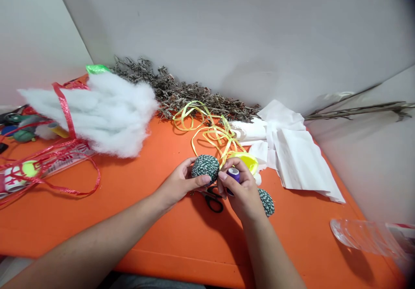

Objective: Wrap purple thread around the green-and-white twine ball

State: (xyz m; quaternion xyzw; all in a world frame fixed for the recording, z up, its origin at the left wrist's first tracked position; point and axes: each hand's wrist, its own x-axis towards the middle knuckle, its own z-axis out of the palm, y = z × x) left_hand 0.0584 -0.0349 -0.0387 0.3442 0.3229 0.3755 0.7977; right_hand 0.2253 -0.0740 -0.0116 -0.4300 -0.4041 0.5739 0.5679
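- Orange table [181, 237]: spreads out beneath both hands.
- White stuffing [113, 112]: a fluffy heap beyond the left hand, off to its left.
- Dried stems [184, 92]: lie well beyond both hands, against the wall.
- White sheets [301, 159]: lie beyond the right hand, to its right.
- Yellow ribbon [227, 127]: loops loosely just beyond the two hands.
- Right hand [243, 189]: fingers curled around the spool, thumb and fingertips drawn together beside the ball; I cannot tell what the tips pinch.
- Left hand [181, 179]: thumb and fingers grip the ball from its left side.
- Green-and-white ball [205, 166]: in the left hand, just left of the right fingertips.
- Black scissors [209, 197]: lie below and between the hands, partly hidden.
- Purple spool [233, 173]: upright within the right hand's grasp.
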